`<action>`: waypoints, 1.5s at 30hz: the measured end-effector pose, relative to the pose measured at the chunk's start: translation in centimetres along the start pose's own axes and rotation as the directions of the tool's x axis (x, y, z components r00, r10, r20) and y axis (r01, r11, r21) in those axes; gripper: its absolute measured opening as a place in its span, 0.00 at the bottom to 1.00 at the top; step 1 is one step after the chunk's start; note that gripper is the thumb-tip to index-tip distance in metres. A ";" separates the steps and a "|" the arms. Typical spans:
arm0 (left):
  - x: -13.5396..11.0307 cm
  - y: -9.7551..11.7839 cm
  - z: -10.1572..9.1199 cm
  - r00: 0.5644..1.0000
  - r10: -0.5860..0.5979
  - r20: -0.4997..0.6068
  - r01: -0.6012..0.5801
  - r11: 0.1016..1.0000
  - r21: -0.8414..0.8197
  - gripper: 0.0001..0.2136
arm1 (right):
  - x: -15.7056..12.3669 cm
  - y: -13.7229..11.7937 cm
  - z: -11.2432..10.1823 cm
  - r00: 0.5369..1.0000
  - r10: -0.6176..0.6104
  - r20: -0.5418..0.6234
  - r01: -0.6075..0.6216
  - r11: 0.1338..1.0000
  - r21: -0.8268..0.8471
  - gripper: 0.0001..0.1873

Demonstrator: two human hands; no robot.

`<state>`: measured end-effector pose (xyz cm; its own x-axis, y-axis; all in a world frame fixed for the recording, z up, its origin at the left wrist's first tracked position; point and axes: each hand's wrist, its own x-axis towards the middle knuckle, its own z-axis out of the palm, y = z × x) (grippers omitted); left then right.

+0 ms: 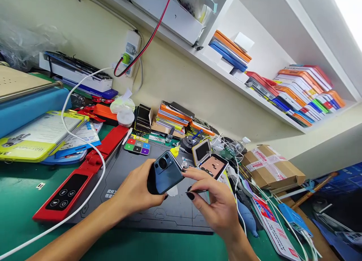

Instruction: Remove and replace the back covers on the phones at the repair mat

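My left hand point(137, 185) is wrapped round a dark blue phone point(169, 178), held tilted above a dark grey work mat point(181, 217). The phone's back, with its round camera bump, faces up towards me. On the other side, my right hand point(216, 202) has its thumb and index finger pinched together close to the phone's right edge. Something thin and dark may be between those fingertips, but it is too small to name. Another finger reaches to the phone's upper right corner. Just behind the phone shows a yellow nozzle tip point(175, 151).
A red folding lamp point(66, 195) lies left of the mat, crossed by a white cable point(103, 161). Right of centre sits a copper-coloured phone part point(213, 166). Stacked boxes point(172, 115) line the wall; a taped carton point(271, 166) stands at right, under a shelf point(254, 91).
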<state>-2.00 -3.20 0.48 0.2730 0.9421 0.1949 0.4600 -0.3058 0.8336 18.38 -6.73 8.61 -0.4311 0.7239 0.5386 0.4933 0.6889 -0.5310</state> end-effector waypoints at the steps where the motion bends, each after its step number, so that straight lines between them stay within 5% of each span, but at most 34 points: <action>1: 0.0 0.1 0.1 1.000 0.000 -0.018 0.001 1.000 0.021 0.27 | -0.4 0.5 -0.3 0.996 0.072 -0.051 -0.068 0.995 0.068 0.05; 4: -0.3 0.2 0.4 0.999 0.014 -0.051 -0.006 0.989 0.145 0.25 | -1.5 1.6 -0.8 0.942 0.313 -0.122 -0.261 0.911 0.318 0.05; 6: -0.6 0.2 0.9 0.998 0.040 -0.056 -0.027 0.976 0.218 0.23 | -1.9 2.1 -0.6 0.910 0.410 -0.056 -0.352 0.838 0.416 0.08; 9: -0.9 0.2 1.7 0.995 0.095 -0.031 -0.082 0.954 0.289 0.20 | -1.9 2.7 0.5 0.894 0.439 0.086 -0.434 0.806 0.403 0.09; 12: -1.1 0.5 1.4 0.995 0.097 -0.001 -0.091 0.943 0.321 0.17 | -2.0 3.4 1.9 0.873 0.479 0.092 -0.479 0.806 0.349 0.08; 16: -0.6 0.9 -1.3 0.969 0.018 0.246 -0.025 0.999 0.027 0.14 | -2.1 3.8 2.5 0.910 0.413 0.041 -0.399 0.844 0.359 0.08; 17: -0.4 0.9 -1.9 0.928 -0.003 0.373 0.042 0.994 -0.097 0.16 | -1.9 3.8 2.4 0.927 0.374 0.040 -0.362 0.859 0.362 0.08; 19: 0.0 0.6 -2.3 0.773 0.043 0.633 0.254 0.893 -0.371 0.21 | -1.5 3.7 2.4 0.946 0.323 0.036 -0.313 0.876 0.366 0.08; 21: 0.2 0.3 -1.8 0.614 0.205 0.762 0.501 0.645 -0.577 0.25 | -0.9 3.6 2.4 0.940 0.340 0.036 -0.324 0.853 0.410 0.09; 23: 0.0 0.1 -1.1 0.544 0.266 0.796 0.684 0.407 -0.605 0.26 | -0.4 3.5 2.6 0.906 0.415 0.080 -0.394 0.761 0.515 0.12; 25: -0.4 0.2 -1.1 0.502 0.274 0.820 0.758 0.317 -0.570 0.32 | -0.5 3.4 2.6 0.852 0.504 0.138 -0.473 0.630 0.617 0.14; 27: -0.8 0.4 -2.0 0.543 0.285 0.790 0.760 0.234 -0.606 0.37 | -1.2 3.4 2.7 0.773 0.622 0.123 -0.513 0.500 0.698 0.15; 30: -0.9 0.4 -3.3 0.744 0.215 0.633 0.628 0.098 -0.772 0.41 | -2.8 3.0 3.5 0.575 0.817 0.052 -0.471 0.278 0.837 0.14; 32: -0.7 0.3 -2.9 0.879 0.144 0.454 0.426 0.186 -0.885 0.40 | -3.5 2.5 5.0 0.474 0.879 0.054 -0.380 0.149 0.913 0.14; 35: -0.5 0.8 -0.4 0.991 -0.013 0.131 0.123 0.455 -0.882 0.30 | -3.6 1.1 8.3 0.450 0.888 0.090 -0.265 0.036 0.964 0.16; 37: -0.5 1.4 1.1 0.978 -0.202 0.044 0.130 0.435 -0.891 0.31 | -3.4 -0.1 10.1 0.496 0.847 0.190 -0.300 -0.038 0.953 0.16; 39: -0.2 1.7 1.4 0.931 -0.320 0.173 0.255 0.234 -0.938 0.30 | -3.4 -1.0 10.8 0.548 0.791 0.271 -0.394 -0.042 0.918 0.16; 41: 0.3 1.7 0.8 0.898 -0.338 0.280 0.320 0.065 -0.945 0.28 | -3.9 -1.3 10.1 0.582 0.753 0.307 -0.483 0.017 0.875 0.16; 45: 1.1 0.8 -0.9 0.886 -0.296 0.356 0.343 -0.097 -0.934 0.30 | -4.6 -0.2 6.8 0.584 0.766 0.270 -0.601 0.184 0.778 0.16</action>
<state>-2.04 -2.26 1.87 0.4068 0.8763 -0.2582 -0.7402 0.4818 0.4691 15.14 -9.94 1.85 -0.0780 0.9599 -0.2692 -0.2376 -0.2801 -0.9301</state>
